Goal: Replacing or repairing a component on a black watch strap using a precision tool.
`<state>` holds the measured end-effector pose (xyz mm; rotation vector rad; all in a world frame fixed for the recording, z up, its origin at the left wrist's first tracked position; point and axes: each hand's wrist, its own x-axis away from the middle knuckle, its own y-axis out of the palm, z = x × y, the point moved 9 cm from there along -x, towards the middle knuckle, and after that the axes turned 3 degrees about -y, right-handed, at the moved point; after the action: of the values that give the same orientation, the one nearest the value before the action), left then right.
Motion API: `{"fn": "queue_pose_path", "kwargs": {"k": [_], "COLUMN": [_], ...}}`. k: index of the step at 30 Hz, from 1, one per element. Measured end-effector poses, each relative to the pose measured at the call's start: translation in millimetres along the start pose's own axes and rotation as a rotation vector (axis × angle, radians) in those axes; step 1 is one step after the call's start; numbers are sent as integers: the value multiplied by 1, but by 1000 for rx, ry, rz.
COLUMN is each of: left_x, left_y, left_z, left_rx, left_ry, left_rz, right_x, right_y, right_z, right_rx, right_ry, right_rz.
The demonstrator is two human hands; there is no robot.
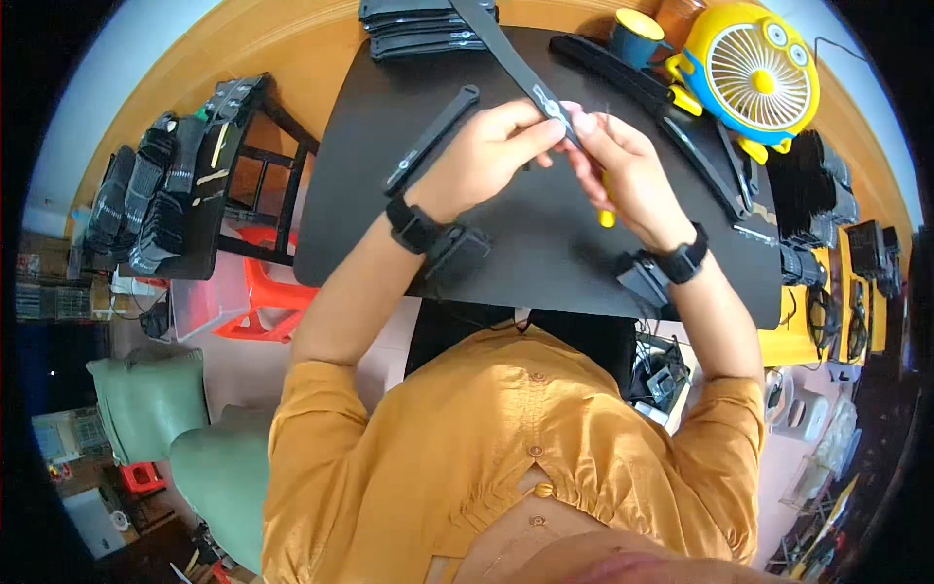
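Above the dark table my left hand [491, 156] pinches a long flat dark grey strip [511, 60] close to its lower end, beside a small pale fitting. The strip slants up to the far edge of the view. My right hand [628, 175] has its thumb and fingers at the same end of the strip. In its curled fingers sits a tool with a yellow handle [607, 212]; its working end is hidden. Left of my hands a similar dark strip [433, 139] lies on the table. Both wrists wear black bands with small devices.
A stack of dark strips [428, 37] stands at the far edge. Long black pieces [702, 167] lie at the right, near a yellow fan [762, 83] and a blue mug [637, 44]. Bundles of dark parts [161, 185] fill a side stand at left. A red stool [263, 292] stands below.
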<state>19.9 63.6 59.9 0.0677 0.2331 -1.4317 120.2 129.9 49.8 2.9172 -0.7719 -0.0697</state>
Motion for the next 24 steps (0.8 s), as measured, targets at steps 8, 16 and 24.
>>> {"fn": "queue_pose_path", "kwargs": {"k": [8, 16, 24], "left_x": [-25, -23, -18], "left_y": [-3, -16, 3], "left_z": [-27, -43, -52], "left_rx": [303, 725, 926], "left_ry": [49, -108, -189], "left_rz": [15, 12, -53], "right_x": [-22, -12, -5], "right_y": [-4, -10, -4], "right_z": [19, 24, 17], "right_rx": [-161, 151, 271], "right_ry": [-20, -115, -137], "right_rz": [37, 48, 91]}}
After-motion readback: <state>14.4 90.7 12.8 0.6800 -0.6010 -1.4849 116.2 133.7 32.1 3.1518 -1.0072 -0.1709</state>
